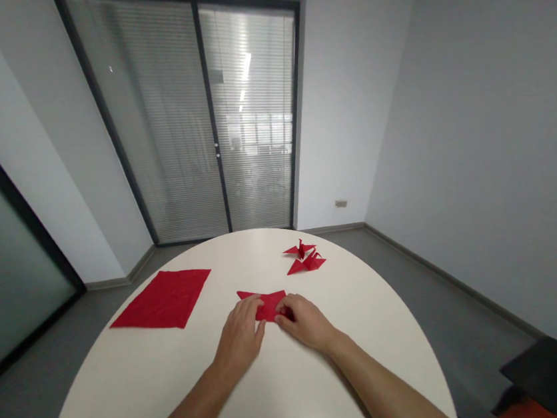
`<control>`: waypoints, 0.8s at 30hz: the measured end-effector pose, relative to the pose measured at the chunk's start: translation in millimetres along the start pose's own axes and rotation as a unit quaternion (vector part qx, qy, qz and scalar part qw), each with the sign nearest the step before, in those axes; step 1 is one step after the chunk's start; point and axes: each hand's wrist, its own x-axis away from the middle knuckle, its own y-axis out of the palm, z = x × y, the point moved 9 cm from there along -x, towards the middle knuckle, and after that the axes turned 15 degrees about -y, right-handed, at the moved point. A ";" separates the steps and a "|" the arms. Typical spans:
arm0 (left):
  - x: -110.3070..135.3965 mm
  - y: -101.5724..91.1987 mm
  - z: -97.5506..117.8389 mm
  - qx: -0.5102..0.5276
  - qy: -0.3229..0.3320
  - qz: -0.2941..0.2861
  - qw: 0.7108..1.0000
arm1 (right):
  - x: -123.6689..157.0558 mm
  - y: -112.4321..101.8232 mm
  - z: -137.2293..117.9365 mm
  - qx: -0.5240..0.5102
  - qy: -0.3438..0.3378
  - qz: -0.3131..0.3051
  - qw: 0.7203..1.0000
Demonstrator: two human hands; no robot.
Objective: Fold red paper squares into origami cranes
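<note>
A small folded piece of red paper (269, 302) lies on the table in front of me, with a pointed corner sticking out at its upper left. My left hand (242, 327) rests on the paper's left part, fingers stretched out and thumb apart near the lower edge. At the right edge, my right hand (304, 319) has thumb and forefinger curled together in a pinch on the paper. Parts of the folds are hidden under my fingers.
All of this is on a round white table (290, 395). A larger red paper sheet (163, 300) lies flat at the left. Two folded red paper cranes (307, 263) stand close together at the back right. A dark chair (552, 365) is beyond the table's right edge.
</note>
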 end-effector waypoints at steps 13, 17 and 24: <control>16.8 14.0 23.8 -0.128 -0.017 -0.064 0.990 | -1.2 -0.2 -5.9 -0.006 -0.043 -0.021 0.999; 17.8 14.8 20.3 -0.145 -0.026 -0.054 0.988 | -0.5 -3.7 -18.4 0.023 -0.091 -0.050 0.994; 13.8 15.4 2.1 -0.163 -0.040 -0.018 0.986 | 2.0 1.0 -31.5 0.075 -0.124 -0.107 0.984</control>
